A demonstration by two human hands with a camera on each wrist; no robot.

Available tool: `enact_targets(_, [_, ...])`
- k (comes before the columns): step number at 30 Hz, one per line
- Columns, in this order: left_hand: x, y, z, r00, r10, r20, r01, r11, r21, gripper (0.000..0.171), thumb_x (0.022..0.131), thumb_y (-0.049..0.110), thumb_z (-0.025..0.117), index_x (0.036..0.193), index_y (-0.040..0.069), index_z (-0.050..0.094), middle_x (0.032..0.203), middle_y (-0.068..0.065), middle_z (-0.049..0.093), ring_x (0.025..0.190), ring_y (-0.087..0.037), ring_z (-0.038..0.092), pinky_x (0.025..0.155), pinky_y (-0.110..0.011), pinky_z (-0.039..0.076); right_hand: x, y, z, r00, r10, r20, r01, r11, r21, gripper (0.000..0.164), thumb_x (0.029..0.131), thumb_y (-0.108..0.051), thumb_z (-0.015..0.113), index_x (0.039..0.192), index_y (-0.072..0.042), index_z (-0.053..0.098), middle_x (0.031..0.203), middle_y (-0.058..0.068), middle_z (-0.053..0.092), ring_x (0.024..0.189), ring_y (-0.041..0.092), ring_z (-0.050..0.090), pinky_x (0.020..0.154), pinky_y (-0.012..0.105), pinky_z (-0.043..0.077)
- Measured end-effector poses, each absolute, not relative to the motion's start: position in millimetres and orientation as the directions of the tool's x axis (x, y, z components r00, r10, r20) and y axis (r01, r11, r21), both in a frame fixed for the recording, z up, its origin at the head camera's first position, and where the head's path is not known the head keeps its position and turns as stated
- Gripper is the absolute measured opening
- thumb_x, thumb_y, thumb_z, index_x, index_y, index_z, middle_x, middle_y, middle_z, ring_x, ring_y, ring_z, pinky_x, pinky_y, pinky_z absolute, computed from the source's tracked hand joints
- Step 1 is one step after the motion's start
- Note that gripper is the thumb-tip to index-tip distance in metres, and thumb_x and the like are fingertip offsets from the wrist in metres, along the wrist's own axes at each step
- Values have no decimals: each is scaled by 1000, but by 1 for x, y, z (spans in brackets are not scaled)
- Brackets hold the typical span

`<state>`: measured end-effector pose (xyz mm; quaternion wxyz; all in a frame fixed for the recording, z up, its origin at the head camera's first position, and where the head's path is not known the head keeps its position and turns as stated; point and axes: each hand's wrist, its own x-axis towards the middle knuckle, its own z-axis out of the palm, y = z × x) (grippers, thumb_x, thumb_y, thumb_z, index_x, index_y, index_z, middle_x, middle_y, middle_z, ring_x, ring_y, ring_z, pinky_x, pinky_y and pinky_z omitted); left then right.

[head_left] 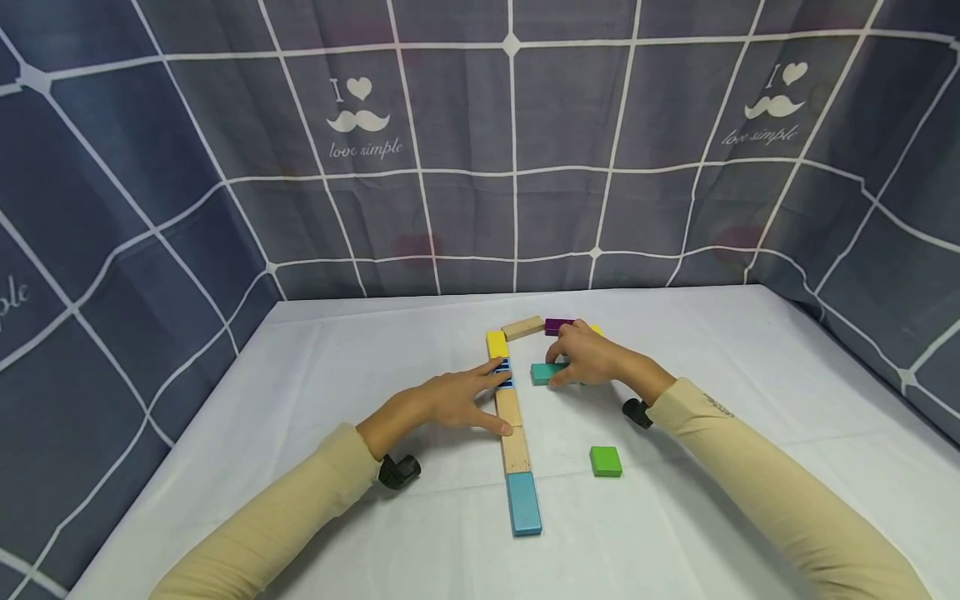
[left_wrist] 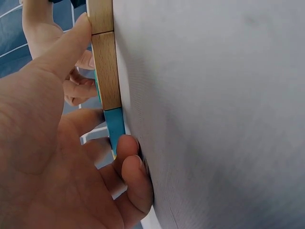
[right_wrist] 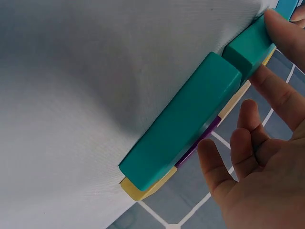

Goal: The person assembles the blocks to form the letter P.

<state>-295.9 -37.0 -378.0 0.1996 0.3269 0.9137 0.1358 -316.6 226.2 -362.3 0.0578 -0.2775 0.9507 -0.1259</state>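
A line of blocks runs away from the person along the middle of the white table. From the near end come a blue block [head_left: 524, 505], two wooden blocks [head_left: 515, 451], a blue striped block [head_left: 506, 383] and a yellow block [head_left: 497, 343]. Along the left side of this line lies my left hand [head_left: 459, 402], thumb against the wood and fingertips at the striped block, fingers spread. My right hand [head_left: 588, 354] pinches a small teal block [right_wrist: 250, 47] between thumb and forefinger. A longer teal block [right_wrist: 183, 119] lies end to end with it, partly hidden in the head view.
Beyond the right hand, a slanted wooden block [head_left: 523, 327] and a purple block [head_left: 558, 326] continue from the line's far end, with a yellow block [head_left: 596, 329] partly hidden. Nearer the person lies a green square block [head_left: 605, 461]. A dark checked curtain [head_left: 465, 208] encloses the table.
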Motion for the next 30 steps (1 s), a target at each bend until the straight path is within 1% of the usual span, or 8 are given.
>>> enact_targets(10, [-296,-36,-379,-707,652,-275,547,750,372,97,79,74,64,157,32,26,165,10,8,145,-24,27,107,-54,36,-316,227,-362,-852,-520,-62,-486,830,-275,34,80,-31,82,106,-9,77,94,5,56,97,25,42,80,37,37])
enact_targets(16, [-296,-36,-378,-708,650,-277,545,752,371,97,79,74,63,157,32,26,165,10,8,145,-25,28,107,-54,35,-308,224,-362,-839,-544,-20,-520,812,-265,43,81,-37,81,112,-8,75,92,3,56,94,25,42,78,36,37])
enact_targets(20, [-296,-37,-377,-707,651,-277,542,750,379,97,79,74,63,157,33,26,164,11,7,145,-24,28,108,-54,34,-292,224,-359,-817,-576,30,-557,776,-296,40,83,-37,79,111,-9,75,91,4,55,90,22,40,73,34,37])
enact_targets(23, [-295,-37,-377,-706,652,-276,542,748,383,97,78,75,63,157,33,26,164,11,7,145,-25,28,108,-54,34,-274,230,-357,-792,-609,33,-584,742,-330,37,85,-38,77,108,-10,76,91,4,55,89,20,39,71,33,37])
enact_targets(26, [-295,-36,-377,-707,652,-274,540,748,387,98,78,75,64,157,32,26,164,12,7,145,-25,28,108,-53,34,-253,238,-353,-773,-635,-11,-589,724,-360,37,84,-41,77,107,-12,76,93,2,54,92,19,40,74,33,40])
enact_targets(30, [-295,-37,-378,-707,656,-265,541,742,396,98,78,73,65,157,31,27,164,10,8,145,-25,27,109,-53,33,-229,248,-349,-759,-644,-96,-570,729,-379,38,80,-43,80,106,-16,76,94,-3,52,96,17,39,77,32,41])
